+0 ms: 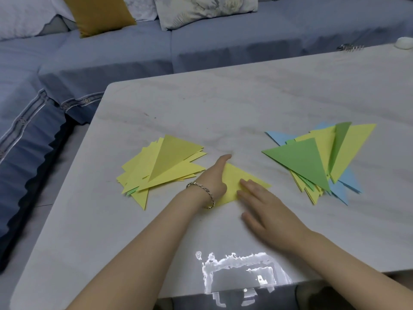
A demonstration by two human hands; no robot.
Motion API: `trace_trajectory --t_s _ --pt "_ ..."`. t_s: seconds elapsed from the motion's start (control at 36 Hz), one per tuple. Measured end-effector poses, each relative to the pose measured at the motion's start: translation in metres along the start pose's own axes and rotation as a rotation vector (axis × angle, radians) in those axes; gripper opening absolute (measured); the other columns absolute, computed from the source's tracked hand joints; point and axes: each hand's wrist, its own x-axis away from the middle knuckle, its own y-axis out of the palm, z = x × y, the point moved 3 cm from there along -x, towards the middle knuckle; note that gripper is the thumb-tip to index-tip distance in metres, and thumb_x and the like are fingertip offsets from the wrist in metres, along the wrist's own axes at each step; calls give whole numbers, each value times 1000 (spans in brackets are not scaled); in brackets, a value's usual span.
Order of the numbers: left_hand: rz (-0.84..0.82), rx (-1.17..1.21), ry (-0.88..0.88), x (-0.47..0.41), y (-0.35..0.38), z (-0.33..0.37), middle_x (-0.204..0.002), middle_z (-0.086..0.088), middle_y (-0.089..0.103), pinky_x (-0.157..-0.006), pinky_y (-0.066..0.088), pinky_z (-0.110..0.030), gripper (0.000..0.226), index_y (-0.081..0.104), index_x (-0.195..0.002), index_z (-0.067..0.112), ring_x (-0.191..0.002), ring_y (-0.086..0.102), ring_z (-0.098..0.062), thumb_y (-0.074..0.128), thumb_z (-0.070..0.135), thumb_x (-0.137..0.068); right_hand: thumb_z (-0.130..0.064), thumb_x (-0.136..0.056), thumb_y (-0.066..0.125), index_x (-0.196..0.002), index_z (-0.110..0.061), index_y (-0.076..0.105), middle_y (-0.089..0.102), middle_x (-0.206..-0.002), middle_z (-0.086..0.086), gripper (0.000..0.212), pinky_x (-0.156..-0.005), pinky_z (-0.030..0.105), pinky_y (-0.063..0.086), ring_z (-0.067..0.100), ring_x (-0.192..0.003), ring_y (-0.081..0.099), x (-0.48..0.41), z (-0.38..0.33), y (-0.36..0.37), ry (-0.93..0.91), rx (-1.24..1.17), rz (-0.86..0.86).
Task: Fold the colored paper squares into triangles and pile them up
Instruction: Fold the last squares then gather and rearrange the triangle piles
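Left hand point(214, 176) and right hand point(262, 205), fingers straight, just pressing the yellow paper point(237, 175) flat, nothing gripped. Left pile point(163, 166) and right pile point(312, 162) flank it.

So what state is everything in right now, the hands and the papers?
Left hand: open, pressing the yellow sheet.
Right hand: open, fingers flat on it.
Yellow sheet: flat, seemingly folded, not yet piled.
Left pile: yellow triangles, fanned out.
Right pile: green, yellow, blue triangles, untidy.

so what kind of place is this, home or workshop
Most likely a living room at home: a blue sofa with cushions runs round a marble-look table where paper triangles are piled.
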Motion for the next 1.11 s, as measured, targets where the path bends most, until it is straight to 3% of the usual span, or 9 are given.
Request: trace_trajectory --t_s 0.17,0.28,0.36,0.42,0.5,0.64,0.78,0.97,1.11 --pt "211 -264 145 5 11 -11 -139 -9 32 -105 25 -25 61 31 -141 17 -128 32 -24 52 3 -85 -45 -90 33 -126 -9 56 54 -133 7 56 -100 41 39 26 -122 52 -13 0 24 -100 169 -90" --pt "155 -199 224 30 33 -16 -152 -5 24 -107 12 -13 43 32 -141 8 -140 22 -15 35 14 -98 -53 -96 9 -132 -8 50 48 -139 7 70 -105 34 22 26 -128 45 -15 -3 34 -84 207 -131" --pt "48 -267 222 44 55 -22 -156 2 -2 -109 -5 -14 63 -1 -146 13 -143 -3 -7 1 49 -95 -59 -94 14 -138 -5 41 41 -144 9 75 -106 36 18 25 -134 36 -14 -4 39 -95 211 -131" --pt "60 -293 216 51 60 -27 -153 7 -12 -108 -12 -16 87 -16 -141 16 -136 -18 -3 -18 65 -69 -59 -90 26 -139 -4 39 39 -145 10 74 -107 35 17 24 -135 34 -13 -2 39 -112 216 -123" --pt "69 -348 201 55 63 -35 -142 11 -23 -107 -17 -19 100 -12 -145 16 -130 -26 -3 -22 66 -58 -62 -88 29 -138 -4 41 37 -145 12 78 -106 33 18 24 -134 35 -12 4 36 -124 240 -117" --pt "176 -463 258 53 65 -41 -151 -1 2 -113 -2 -40 94 18 -146 10 -140 -1 -20 -15 67 -79 -71 -88 13 -140 -3 37 29 -148 11 89 -109 29 11 25 -136 27 -4 31 21 -56 296 -127" --pt "129 -402 220 54 67 -39 -144 10 -23 -107 -21 -21 104 -2 -147 20 -130 -30 -8 -29 71 -60 -66 -91 14 -137 -4 43 37 -145 9 82 -106 33 12 22 -132 35 11 63 3 53 379 -138" --pt "139 -451 171 47 76 -16 -156 7 -6 -106 -21 -34 102 3 -148 23 -143 -13 -18 -29 64 -60 -67 -91 13 -137 -3 41 37 -146 9 83 -108 36 10 12 -136 21 14 60 10 93 339 -85" --pt "88 -469 215 34 87 5 -155 8 -8 -107 -20 -31 101 1 -148 20 -142 -13 -14 -27 60 -59 -66 -91 13 -135 -2 46 40 -143 10 84 -105 40 16 21 -133 33 15 58 9 99 347 -55"
